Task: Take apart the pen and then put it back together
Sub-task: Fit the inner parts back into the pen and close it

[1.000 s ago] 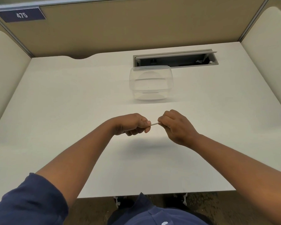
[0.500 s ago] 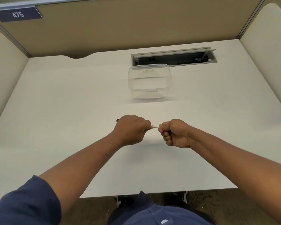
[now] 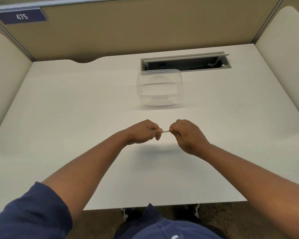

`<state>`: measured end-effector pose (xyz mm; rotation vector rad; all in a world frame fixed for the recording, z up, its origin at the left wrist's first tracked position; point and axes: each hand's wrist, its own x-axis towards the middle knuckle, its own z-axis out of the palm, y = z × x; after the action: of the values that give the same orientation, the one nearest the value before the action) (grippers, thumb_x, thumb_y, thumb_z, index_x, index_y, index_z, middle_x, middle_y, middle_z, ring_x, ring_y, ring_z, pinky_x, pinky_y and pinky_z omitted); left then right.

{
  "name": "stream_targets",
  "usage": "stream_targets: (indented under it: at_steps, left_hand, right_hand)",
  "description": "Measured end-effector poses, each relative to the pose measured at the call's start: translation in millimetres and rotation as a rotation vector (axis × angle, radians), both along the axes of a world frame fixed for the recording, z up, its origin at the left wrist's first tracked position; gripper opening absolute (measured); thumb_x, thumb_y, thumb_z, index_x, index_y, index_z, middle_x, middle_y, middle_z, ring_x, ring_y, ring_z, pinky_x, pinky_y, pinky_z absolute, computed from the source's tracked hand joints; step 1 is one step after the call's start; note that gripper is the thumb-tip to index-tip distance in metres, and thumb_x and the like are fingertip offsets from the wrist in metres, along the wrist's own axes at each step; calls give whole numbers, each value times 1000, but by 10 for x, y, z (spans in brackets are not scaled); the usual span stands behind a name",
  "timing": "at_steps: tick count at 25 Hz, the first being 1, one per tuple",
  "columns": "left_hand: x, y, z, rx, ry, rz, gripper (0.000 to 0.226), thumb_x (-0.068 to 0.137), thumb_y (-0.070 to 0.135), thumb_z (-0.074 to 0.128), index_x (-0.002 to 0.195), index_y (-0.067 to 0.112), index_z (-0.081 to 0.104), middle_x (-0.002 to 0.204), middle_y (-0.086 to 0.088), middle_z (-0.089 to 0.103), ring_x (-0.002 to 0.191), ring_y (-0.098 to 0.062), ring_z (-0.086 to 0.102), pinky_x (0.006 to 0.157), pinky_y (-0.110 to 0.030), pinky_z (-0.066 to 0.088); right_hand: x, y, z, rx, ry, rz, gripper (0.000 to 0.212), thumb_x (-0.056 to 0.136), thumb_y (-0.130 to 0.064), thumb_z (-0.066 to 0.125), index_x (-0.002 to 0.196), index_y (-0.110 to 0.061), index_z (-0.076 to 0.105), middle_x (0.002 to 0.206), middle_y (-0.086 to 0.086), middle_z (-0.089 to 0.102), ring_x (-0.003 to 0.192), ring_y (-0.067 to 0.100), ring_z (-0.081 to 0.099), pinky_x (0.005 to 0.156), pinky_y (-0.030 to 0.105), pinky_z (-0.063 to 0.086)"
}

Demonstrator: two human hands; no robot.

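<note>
A thin white pen [image 3: 165,130] is held level above the middle of the white desk. My left hand [image 3: 142,131] grips its left end in a closed fist. My right hand [image 3: 186,133] grips its right end, fingers curled over it. Only a short white stretch of the pen shows between the two fists; the rest is hidden inside them. Both hands hover slightly above the desk top, casting a soft shadow below.
A clear plastic tub [image 3: 160,87] stands on the desk [image 3: 67,118] behind my hands. Further back is an open cable slot [image 3: 186,63]. Padded dividers close in the left, right and back sides. The desk's front edge lies near my body.
My right hand has rolled from palm-side-up back to knuckles-up on the pen. My left hand has turned slightly too. Both still grip the pen in about the same place.
</note>
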<state>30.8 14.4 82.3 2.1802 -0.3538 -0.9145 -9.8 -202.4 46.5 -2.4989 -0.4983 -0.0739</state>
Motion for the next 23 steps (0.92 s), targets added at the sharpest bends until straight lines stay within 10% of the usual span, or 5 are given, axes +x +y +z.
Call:
stream_targets:
  at_steps: [7, 11, 23]
  left_hand:
    - [-151, -70, -129, 360, -629, -174, 31, 103, 44, 40, 87, 30, 63, 69, 6, 63, 66, -21, 56, 58, -33, 45]
    - [-195, -28, -245, 414, -965, -408, 33, 101, 39, 45, 76, 22, 58, 59, 3, 56, 49, -25, 47, 45, -24, 14]
    - [-75, -50, -358, 349, -723, -266, 32, 105, 44, 35, 91, 25, 57, 76, 6, 58, 72, -22, 55, 54, -33, 39]
  right_hand:
    - [31, 134, 237, 510, 966, -421, 31, 94, -9, 44, 66, -15, 57, 65, 1, 42, 58, 17, 31, 56, 28, 29]
    - [36, 61, 232, 736, 1349, -484, 32, 99, -13, 46, 69, -12, 56, 60, 0, 37, 55, 15, 28, 54, 25, 30]
    - [111, -8, 137, 322, 698, -253, 13, 96, -21, 65, 89, -19, 75, 74, -5, 60, 66, 13, 48, 62, 26, 40]
